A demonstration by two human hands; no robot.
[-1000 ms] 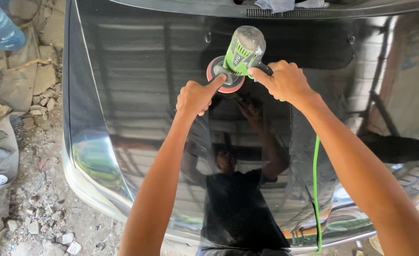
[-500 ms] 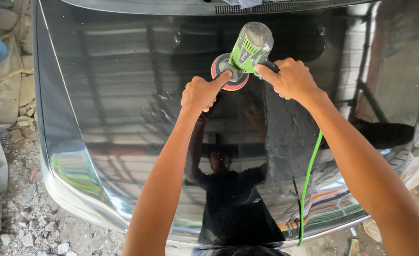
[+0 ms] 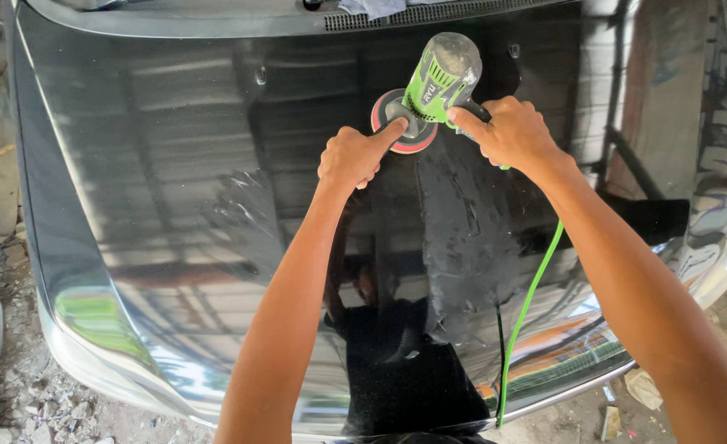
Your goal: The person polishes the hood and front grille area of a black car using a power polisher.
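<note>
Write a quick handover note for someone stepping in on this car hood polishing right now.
Left hand: fingers pressing the head of the green polisher, just above its red pad.
Right hand: gripping the polisher's handle.
Pad sits flat on the black car hood, near the windshield edge.
Green power cord trails down over the hood's front edge.
Done: a hazy worked streak shows below the pad.
Left: how much of the glossy remainder is finished cannot be told.

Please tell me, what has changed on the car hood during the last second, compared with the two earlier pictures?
The green polisher and both hands moved a little rightward and toward the far edge of the black hood. Nothing was taken or released. The left hand still presses by the red pad, the right hand still grips the handle, and the green cord still hangs below the right arm.
</note>
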